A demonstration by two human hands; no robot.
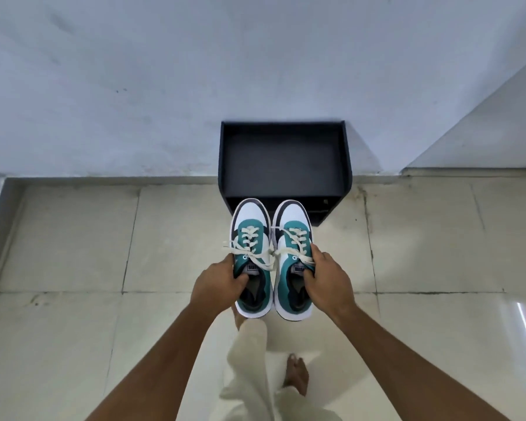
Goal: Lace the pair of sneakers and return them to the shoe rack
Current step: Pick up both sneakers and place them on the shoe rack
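I hold a pair of teal, white and black sneakers side by side in the air, toes pointing away from me. My left hand (217, 284) grips the left sneaker (251, 235) at its collar, thumb inside the opening. My right hand (324, 276) grips the right sneaker (292, 238) the same way. Both carry cream laces threaded through the eyelets, with loose ends trailing across the gap between them. The black shoe rack (281, 161) stands against the wall just beyond the toes, its top shelf bare.
Pale floor tiles (73, 238) spread around me. A grey-white wall (134, 86) rises behind the rack, and another wall (483, 141) juts out at the right. My cream trouser leg (249, 360) and bare foot (296, 375) show below the sneakers.
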